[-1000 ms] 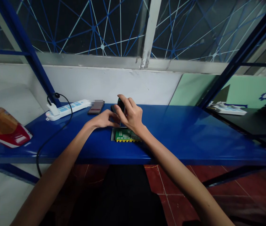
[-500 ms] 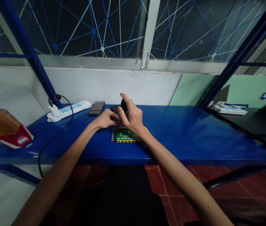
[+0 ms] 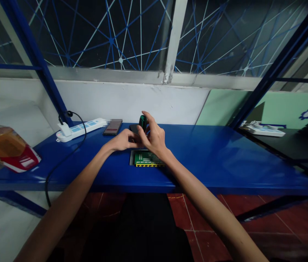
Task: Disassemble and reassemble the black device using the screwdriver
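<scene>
A green circuit board (image 3: 142, 157) with a yellow strip along its front edge lies on the blue table. Above its back edge, a screwdriver with a dark green handle (image 3: 142, 123) stands roughly upright. My right hand (image 3: 155, 134) grips that handle between thumb and fingers, with the index finger raised near its top. From the left, my left hand (image 3: 122, 140) reaches in with thumb and fingers drawn together below the handle, close to the board. What its fingertips pinch is hidden behind my right hand. A dark flat object (image 3: 134, 128) shows partly behind the hands.
A phone (image 3: 112, 127) and a white power strip (image 3: 81, 130) with a black cable (image 3: 66, 154) lie at the back left of the blue table (image 3: 211, 156). At far left is a bottle of amber liquid (image 3: 9, 145). Blue frame posts (image 3: 48, 91) rise at both sides.
The green handle shows more clearly between my right thumb and index finger, which has lifted slightly off it. My left hand stays nearly in place. The whole view has shifted slightly.
</scene>
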`<state>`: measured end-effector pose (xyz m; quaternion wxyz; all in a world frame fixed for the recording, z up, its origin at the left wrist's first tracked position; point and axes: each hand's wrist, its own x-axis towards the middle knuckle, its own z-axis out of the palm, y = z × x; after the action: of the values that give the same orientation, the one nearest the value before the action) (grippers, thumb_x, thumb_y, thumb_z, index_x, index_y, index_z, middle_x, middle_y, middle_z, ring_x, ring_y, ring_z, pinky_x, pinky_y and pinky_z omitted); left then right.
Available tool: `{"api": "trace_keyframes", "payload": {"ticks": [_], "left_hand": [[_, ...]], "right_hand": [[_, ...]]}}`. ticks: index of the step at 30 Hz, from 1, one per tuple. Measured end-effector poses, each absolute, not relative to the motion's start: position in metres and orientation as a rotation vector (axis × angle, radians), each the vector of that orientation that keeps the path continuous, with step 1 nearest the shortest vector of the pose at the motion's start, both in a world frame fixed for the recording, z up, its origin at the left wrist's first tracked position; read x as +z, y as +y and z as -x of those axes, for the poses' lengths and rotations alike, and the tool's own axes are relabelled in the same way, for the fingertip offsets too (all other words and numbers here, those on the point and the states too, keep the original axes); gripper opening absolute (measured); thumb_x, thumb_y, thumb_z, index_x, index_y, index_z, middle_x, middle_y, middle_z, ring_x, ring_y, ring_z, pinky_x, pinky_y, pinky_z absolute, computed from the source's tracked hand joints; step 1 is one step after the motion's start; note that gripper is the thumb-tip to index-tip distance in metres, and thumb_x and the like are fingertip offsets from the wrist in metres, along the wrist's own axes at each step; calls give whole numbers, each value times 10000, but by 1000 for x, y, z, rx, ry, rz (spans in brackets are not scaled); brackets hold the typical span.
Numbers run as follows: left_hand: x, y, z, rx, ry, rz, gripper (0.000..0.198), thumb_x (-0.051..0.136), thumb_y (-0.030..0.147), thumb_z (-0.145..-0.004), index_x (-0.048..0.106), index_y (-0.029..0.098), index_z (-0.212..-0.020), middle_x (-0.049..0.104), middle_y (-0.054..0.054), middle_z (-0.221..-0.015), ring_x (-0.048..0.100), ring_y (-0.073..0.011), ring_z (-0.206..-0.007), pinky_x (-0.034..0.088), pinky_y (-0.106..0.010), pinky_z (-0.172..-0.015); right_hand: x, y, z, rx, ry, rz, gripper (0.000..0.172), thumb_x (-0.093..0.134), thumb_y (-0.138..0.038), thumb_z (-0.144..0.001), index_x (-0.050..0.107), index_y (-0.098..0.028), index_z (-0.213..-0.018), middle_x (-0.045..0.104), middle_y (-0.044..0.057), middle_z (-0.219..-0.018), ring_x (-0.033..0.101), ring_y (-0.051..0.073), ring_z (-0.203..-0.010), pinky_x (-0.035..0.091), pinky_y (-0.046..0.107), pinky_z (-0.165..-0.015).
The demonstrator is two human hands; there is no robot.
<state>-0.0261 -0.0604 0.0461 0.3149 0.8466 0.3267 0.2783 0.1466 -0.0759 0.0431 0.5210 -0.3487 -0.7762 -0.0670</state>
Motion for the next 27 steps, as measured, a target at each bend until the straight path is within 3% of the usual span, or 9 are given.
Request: {"api": "trace_keyframes", "payload": {"ticks": [9, 20, 27], "left_hand": [[47, -61, 27, 749, 892, -2247, 220, 680, 226, -732, 762, 118, -905, 748, -86, -838, 660, -217, -805, 484, -321, -769], [46, -59, 27, 691, 845, -2310, 150, 677, 240, -765, 756, 137, -842, 751, -69, -853, 660, -178, -783, 477, -288, -761], [47, -61, 25, 772, 935, -2254, 209, 710, 287, -731, 755, 120, -848, 746, -79, -831, 655, -193, -774, 481, -304, -753]], "right_hand": [[43, -76, -145, -174, -1854, 831, 494, 457, -420, -941, 389, -208, -1382, 651, 61, -1043, 622, 136, -696, 488, 278, -612], [42, -76, -148, -167, -1867, 822, 461, 412, -350, -961, 372, -232, -1405, 631, 72, -1102, 609, 128, -676, 499, 281, -623], [42, -73, -148, -186, -1834, 829, 475, 445, -388, -944, 374, -237, -1389, 649, 55, -1001, 611, 141, -667, 484, 286, -587]]}}
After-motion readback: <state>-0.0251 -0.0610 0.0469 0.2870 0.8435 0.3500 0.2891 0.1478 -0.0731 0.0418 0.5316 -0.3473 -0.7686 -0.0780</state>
